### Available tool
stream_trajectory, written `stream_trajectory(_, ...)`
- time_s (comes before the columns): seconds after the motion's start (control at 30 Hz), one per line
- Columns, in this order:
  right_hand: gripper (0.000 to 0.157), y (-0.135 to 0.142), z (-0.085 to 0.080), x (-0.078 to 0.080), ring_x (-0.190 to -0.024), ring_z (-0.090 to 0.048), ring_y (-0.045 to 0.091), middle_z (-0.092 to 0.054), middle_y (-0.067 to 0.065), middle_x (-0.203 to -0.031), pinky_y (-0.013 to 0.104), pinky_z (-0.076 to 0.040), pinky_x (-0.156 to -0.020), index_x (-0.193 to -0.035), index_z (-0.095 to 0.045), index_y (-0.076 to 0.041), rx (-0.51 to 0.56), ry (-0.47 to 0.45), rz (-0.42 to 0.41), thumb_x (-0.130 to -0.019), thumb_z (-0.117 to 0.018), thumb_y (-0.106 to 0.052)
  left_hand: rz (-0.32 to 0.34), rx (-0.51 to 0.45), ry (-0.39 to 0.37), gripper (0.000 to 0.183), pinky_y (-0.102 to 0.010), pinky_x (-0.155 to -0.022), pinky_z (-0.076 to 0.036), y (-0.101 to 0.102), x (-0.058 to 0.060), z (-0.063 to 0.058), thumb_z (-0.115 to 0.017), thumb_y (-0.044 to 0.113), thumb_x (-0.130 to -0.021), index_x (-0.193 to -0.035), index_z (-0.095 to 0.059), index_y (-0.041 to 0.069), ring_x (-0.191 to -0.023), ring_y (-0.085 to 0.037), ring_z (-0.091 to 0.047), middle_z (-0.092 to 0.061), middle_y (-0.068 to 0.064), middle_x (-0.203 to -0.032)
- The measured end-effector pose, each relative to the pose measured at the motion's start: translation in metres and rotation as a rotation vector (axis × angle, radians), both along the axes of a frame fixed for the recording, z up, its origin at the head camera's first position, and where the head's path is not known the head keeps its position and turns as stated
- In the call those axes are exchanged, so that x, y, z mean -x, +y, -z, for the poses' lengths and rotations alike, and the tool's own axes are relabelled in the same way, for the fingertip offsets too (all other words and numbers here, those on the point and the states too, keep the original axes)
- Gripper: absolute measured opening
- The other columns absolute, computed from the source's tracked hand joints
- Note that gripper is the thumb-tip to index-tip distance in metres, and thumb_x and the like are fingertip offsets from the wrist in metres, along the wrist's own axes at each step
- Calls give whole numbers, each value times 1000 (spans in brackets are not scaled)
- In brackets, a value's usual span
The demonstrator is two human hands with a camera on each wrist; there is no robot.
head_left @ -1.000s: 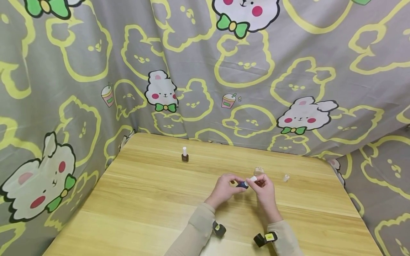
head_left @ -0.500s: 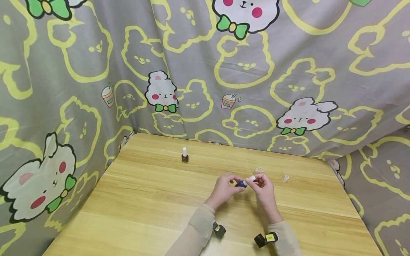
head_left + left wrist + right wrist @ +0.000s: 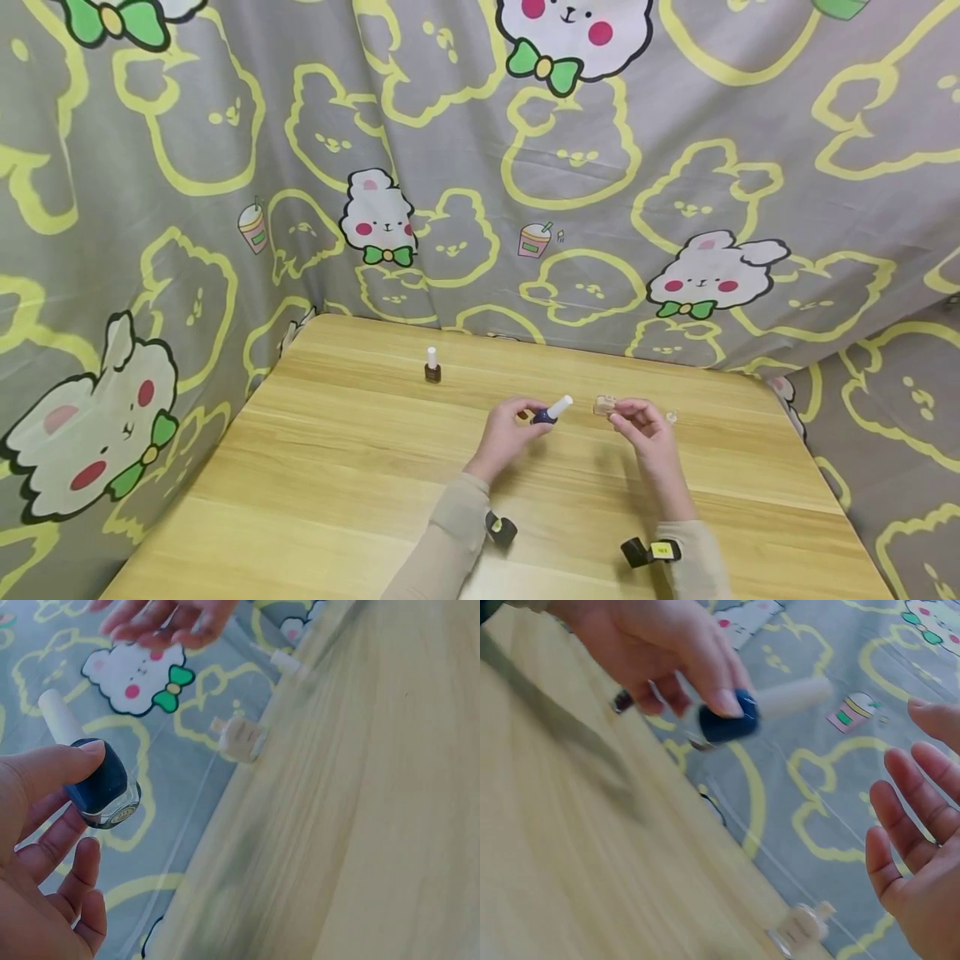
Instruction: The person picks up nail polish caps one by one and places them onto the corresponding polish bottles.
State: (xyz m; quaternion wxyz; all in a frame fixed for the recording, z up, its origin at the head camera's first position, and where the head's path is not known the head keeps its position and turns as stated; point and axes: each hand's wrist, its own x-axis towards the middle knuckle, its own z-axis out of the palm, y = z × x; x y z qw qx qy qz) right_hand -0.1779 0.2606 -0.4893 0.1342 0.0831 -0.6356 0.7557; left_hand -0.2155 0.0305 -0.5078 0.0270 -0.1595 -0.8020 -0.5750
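Note:
My left hand point(image 3: 504, 435) pinches a dark blue nail polish bottle point(image 3: 101, 780) between thumb and fingers. Its long white cap point(image 3: 560, 407) sits on the neck, tilted up to the right. My right hand point(image 3: 647, 427) holds nothing; in the right wrist view its fingers are spread and slightly bent. Just beyond those fingertips, a clear bottle with pale beige polish point(image 3: 602, 406) stands on the table with its neck uncapped. Partly behind the right hand in the head view is a white brush cap point(image 3: 672, 416), its brush pointing up.
A dark brown nail polish bottle point(image 3: 432, 372) with a white cap stands upright toward the back left of the wooden table point(image 3: 337, 467). A grey curtain point(image 3: 465, 167) with yellow cartoon outlines hangs behind the table and along its sides.
My right hand has let go of the blue bottle's white cap and moved right, toward the beige bottle. The left hand has drawn left with the blue bottle.

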Motion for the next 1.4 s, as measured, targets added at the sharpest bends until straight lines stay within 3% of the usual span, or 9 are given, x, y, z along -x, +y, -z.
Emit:
stream_trajectory(0.07, 22, 6, -1, 0, -83, -65, 7, -69, -3, -91, 19, -53, -74, -100, -62, -4, 35, 26, 4, -89, -56, 14, -15, 0, -3, 27, -29, -86, -48, -4, 2, 1, -79, 19, -81, -107, -73, 13, -96, -15, -62, -73, -1, -103)
stream_trajectory(0.2, 24, 17, -5, -1, -82, -67, 8, -69, -2, -89, 19, -51, -73, -99, -63, -3, 91, 62, 19, -91, -51, 16, -55, -7, -20, 28, -29, -85, -48, -13, 7, 1, -79, 20, -81, -108, -73, 14, -96, -17, -61, -72, -2, -106)
stream_trajectory(0.4, 21, 36, -10, -5, -82, -67, 9, -70, -1, -86, 18, -51, -71, -96, -64, -4, 128, 44, 96, -93, -51, 13, -107, -54, -83, 30, -30, -84, -46, -26, 13, 4, -79, 19, -80, -109, -72, 15, -95, -19, -57, -71, -3, -110)
stream_trajectory(0.77, 21, 67, -8, -8, -76, -67, 11, -71, 1, -81, 19, -52, -68, -93, -66, -4, 202, 19, 212, -92, -53, 12, -215, -69, -102, 32, -29, -77, -44, -52, 27, 2, -79, 18, -79, -110, -72, 16, -95, -21, -57, -70, -5, -110)
stream_trajectory(1.0, 16, 82, -8, -12, -77, -66, 10, -71, -1, -82, 19, -51, -68, -93, -66, -5, 203, -31, 287, -93, -56, 7, -236, -60, -97, 32, -29, -77, -46, -68, 34, 3, -79, 16, -79, -110, -72, 16, -95, -22, -59, -70, -6, -111)
stream_trajectory(1.17, 17, 89, -5, -13, -77, -67, 12, -71, 2, -82, 20, -52, -67, -94, -66, -3, 265, -26, 270, -93, -54, 9, -234, -62, -92, 30, -28, -76, -47, -79, 41, 3, -79, 12, -79, -109, -72, 14, -93, -23, -60, -71, -8, -109)
stream_trajectory(1.4, 17, 99, 1, -14, -80, -68, 12, -72, 3, -86, 21, -54, -70, -96, -65, -3, 331, -55, 234, -95, -53, 8, -198, 15, -88, 32, -29, -79, -49, -87, 51, 5, -78, 13, -79, -111, -71, 10, -94, -22, -62, -71, -8, -109)
